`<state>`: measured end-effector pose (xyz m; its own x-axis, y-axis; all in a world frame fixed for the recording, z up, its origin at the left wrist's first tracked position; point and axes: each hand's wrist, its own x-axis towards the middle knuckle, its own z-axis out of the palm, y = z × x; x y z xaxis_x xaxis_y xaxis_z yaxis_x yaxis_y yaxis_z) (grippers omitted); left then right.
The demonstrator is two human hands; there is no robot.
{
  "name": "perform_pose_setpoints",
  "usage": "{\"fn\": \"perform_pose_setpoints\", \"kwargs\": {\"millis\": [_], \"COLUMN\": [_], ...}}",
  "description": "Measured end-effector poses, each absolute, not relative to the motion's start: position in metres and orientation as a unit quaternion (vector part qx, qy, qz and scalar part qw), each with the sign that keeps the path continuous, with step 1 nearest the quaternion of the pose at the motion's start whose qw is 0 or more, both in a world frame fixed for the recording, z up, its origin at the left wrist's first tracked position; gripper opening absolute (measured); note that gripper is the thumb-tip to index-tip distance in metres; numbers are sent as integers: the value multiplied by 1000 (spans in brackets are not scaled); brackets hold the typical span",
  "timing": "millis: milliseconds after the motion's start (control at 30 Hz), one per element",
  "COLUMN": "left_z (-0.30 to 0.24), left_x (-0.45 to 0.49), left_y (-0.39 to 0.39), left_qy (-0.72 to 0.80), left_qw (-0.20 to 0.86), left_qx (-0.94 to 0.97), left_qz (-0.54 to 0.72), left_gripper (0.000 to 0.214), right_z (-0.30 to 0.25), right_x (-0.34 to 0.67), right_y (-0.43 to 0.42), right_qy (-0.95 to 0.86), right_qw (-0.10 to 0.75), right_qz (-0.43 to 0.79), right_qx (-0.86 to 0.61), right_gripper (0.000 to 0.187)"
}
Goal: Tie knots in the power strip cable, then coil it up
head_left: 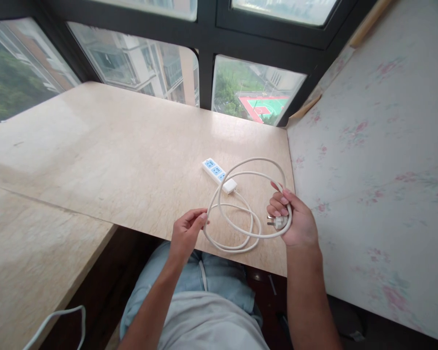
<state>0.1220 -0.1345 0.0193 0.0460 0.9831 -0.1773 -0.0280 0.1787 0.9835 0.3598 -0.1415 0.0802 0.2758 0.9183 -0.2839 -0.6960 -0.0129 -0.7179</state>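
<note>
A white power strip (pixel 219 175) with blue sockets lies on the beige stone sill (pixel 131 146), towards its right end. Its white cable (pixel 241 209) runs from the strip in loose loops over the near edge. My left hand (pixel 186 231) pinches the left side of the loops between thumb and fingers. My right hand (pixel 294 218) is closed round the right side of the cable, and the white plug (pixel 279 222) with metal pins rests in its palm.
Dark-framed windows (pixel 204 73) rise behind the sill. A pale wall with a floral pattern (pixel 379 160) closes off the right side. A lower beige ledge (pixel 29 253) sits at the left, with another white cable (pixel 58 321) at its near corner. My lap is below.
</note>
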Motion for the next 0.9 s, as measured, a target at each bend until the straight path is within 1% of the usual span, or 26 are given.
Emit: {"fn": "perform_pose_setpoints", "kwargs": {"millis": [67,133,233,333,433,533,700,800,900], "left_z": [30,35,33,21,7,3,19,26,22], "left_x": [121,122,125,129,134,140,149,149,144], "left_y": [-139,-143,-147,-149,-154,-162,-168,-167,-167], "left_qy": [493,465,449,475,503,490,444,446,468], "left_qw": [648,691,713,730,724,730,771,773,768], "left_qx": [395,361,349,350,370,364,274,205,182], "left_qz": [426,420,410,344,293,305,364,402,397], "left_gripper": [28,30,33,40,46,48,39,36,35], "right_z": [86,91,98,103,108,114,117,108,91], "right_x": [360,362,363,361,359,357,350,344,337], "right_y": [-141,-140,-140,-142,-145,-149,-154,-159,-165], "right_qy": [-106,-83,-61,-44,-32,-35,-60,-53,-32], "right_qw": [697,702,700,692,695,704,709,710,715], "right_qz": [597,605,622,638,640,632,616,604,590], "right_qx": [-384,-367,-346,-335,-325,-322,-337,-357,-373], "right_gripper": [15,16,18,19,21,22,21,17,14]}}
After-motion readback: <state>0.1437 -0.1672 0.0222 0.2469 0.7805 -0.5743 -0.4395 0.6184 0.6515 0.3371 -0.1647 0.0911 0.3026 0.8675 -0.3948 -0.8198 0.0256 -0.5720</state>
